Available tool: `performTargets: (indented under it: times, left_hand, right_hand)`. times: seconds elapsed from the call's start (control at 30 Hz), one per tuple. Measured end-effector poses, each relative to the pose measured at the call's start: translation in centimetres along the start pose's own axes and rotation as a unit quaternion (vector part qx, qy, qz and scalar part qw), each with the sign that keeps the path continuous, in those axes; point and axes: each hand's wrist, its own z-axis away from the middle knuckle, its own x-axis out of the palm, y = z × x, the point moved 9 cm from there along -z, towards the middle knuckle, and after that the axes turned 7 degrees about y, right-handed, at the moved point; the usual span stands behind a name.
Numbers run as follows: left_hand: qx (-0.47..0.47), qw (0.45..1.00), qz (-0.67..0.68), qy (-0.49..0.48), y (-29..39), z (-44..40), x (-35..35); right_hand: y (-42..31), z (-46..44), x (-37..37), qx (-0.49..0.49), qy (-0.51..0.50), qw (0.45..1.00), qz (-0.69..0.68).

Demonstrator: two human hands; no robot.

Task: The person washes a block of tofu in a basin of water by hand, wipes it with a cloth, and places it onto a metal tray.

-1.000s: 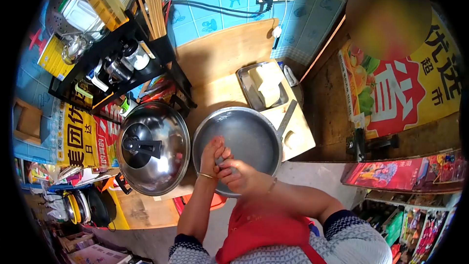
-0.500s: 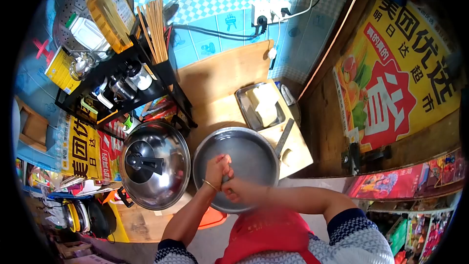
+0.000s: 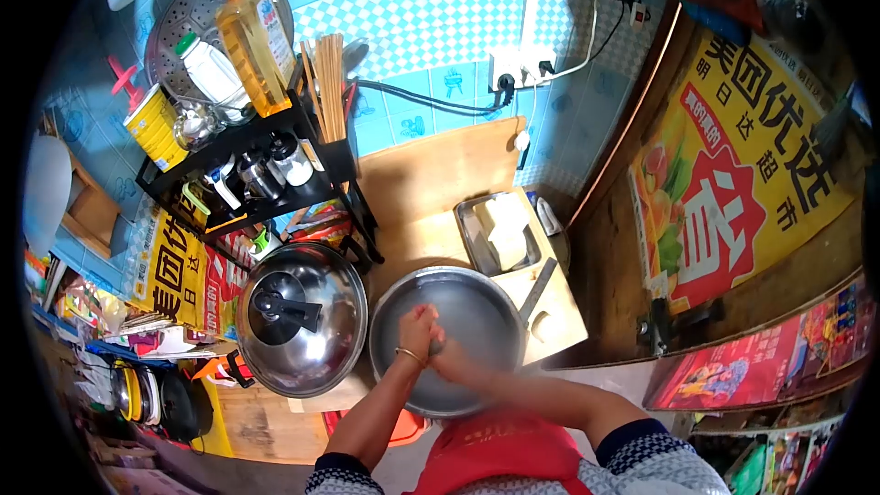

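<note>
My left hand (image 3: 418,330) and my right hand (image 3: 449,361) meet over a round grey metal basin (image 3: 510,312). The left fingers are curled closed, with a bracelet on that wrist. My right hand, partly blurred, is closed against the left one. A small greyish bit shows between them, too hidden to name. To the right lies a wooden board (image 3: 566,321), bearing a long dark utensil (image 3: 538,290) and a small pale rounded piece (image 3: 546,326). Behind the basin, a metal tray (image 3: 473,231) holds pale blocks (image 3: 506,231).
Left of the basin sits a domed steel lid (image 3: 307,348). A black rack (image 3: 321,188) behind it carries a yellow pump bottle (image 3: 252,46), chopsticks (image 3: 327,82) and jars. Wall sockets (image 3: 515,69) with cables are at the back. A poster-covered wooden panel (image 3: 733,192) stands right.
The whole view has shifted, so the scene sits lower and slightly to the right. Both hands stay together over the basin, and the right forearm is still blurred by motion.
</note>
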Motion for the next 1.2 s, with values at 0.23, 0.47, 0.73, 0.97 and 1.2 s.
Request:
performTargets:
  times: [0.23, 0.47, 0.73, 0.97, 1.2]
  left_hand:
    - [0.067, 0.996, -0.022, 0.056, -1.5, -0.9, -1.0]
    - [-0.031, 0.991, 0.037, 0.122, -4.6, -0.8, -2.2]
    - [0.113, 0.952, -0.236, 0.161, -3.6, -0.5, -2.8]
    - [0.022, 0.969, -0.074, 0.236, -5.7, 0.0, -3.5]
    - [0.116, 0.956, -0.113, 0.246, -10.3, -3.0, -7.1]
  right_hand:
    - [0.9, -1.6, -0.6, -0.144, 0.082, 0.98, 0.108]
    - [-1.9, 1.4, -1.5, -0.111, 0.063, 0.984, 0.128]
    - [2.5, -1.2, -1.2, -0.169, 0.092, 0.972, 0.136]
    - [3.1, -1.0, -1.6, -0.145, 0.102, 0.966, 0.187]
    - [2.0, -0.8, -3.4, -0.166, 0.155, 0.946, 0.231]
